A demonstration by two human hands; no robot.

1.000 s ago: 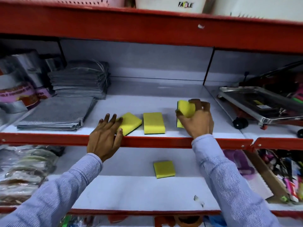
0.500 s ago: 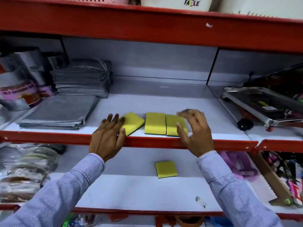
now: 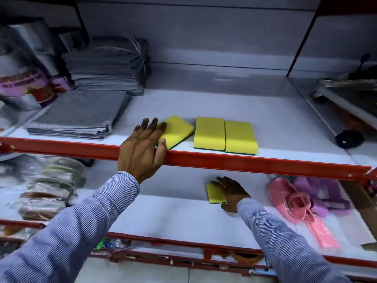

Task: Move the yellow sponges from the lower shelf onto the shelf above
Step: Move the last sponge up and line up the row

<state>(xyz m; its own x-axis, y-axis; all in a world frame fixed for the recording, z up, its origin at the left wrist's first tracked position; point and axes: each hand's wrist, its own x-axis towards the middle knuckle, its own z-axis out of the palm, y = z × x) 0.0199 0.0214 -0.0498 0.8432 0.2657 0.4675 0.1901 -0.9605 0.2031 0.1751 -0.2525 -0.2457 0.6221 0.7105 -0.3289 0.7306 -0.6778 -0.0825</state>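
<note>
Three yellow sponges lie on the upper shelf [image 3: 265, 111] near its red front edge: a skewed left sponge [image 3: 178, 130], a middle sponge [image 3: 209, 132] and a right sponge [image 3: 240, 136] side by side and touching. My left hand [image 3: 142, 148] rests flat on the red edge, fingertips on the left sponge. On the lower shelf [image 3: 173, 217] a single yellow sponge [image 3: 214, 194] lies flat. My right hand [image 3: 230, 193] covers its right part, fingers spread over it; the sponge still sits on the shelf.
Folded grey cloths [image 3: 79, 113] and a taller stack [image 3: 110, 66] fill the upper shelf's left. A metal tray with a black wheel [image 3: 349, 138] stands at the right. Pink and purple items [image 3: 302, 203] lie right of my right hand; packaged goods [image 3: 47, 188] sit at left.
My right hand set the third sponge down beside the middle one, let go, and dropped to the lower shelf onto the last sponge. The left hand stayed put. The camera tilted down.
</note>
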